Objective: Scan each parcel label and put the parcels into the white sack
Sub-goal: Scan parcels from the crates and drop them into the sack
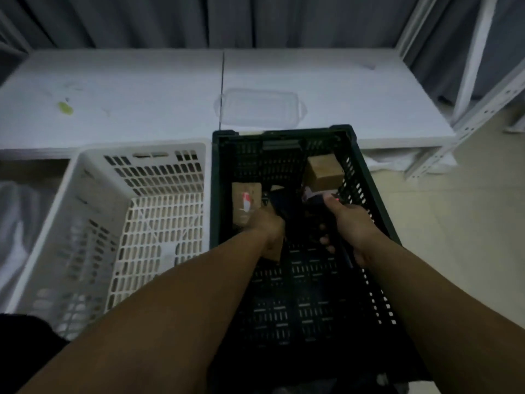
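Note:
Both my hands reach into a dark green slatted crate [366,177]. My right hand [350,226] grips a black handheld scanner [318,203] with a small red light near its head. My left hand [267,226] grips a flat brown cardboard parcel [245,203] with a red and white label, standing at the crate's left side. A brown cardboard box [325,170] lies at the far right corner of the crate. White sack material [17,211] shows at the far left, partly behind the white basket.
A white slatted basket [93,211] stands left of the green crate. Behind both runs a low white table [113,95] with a clear plastic lid [260,109] on it. White metal shelf posts [483,89] rise at the right; grey curtains hang behind.

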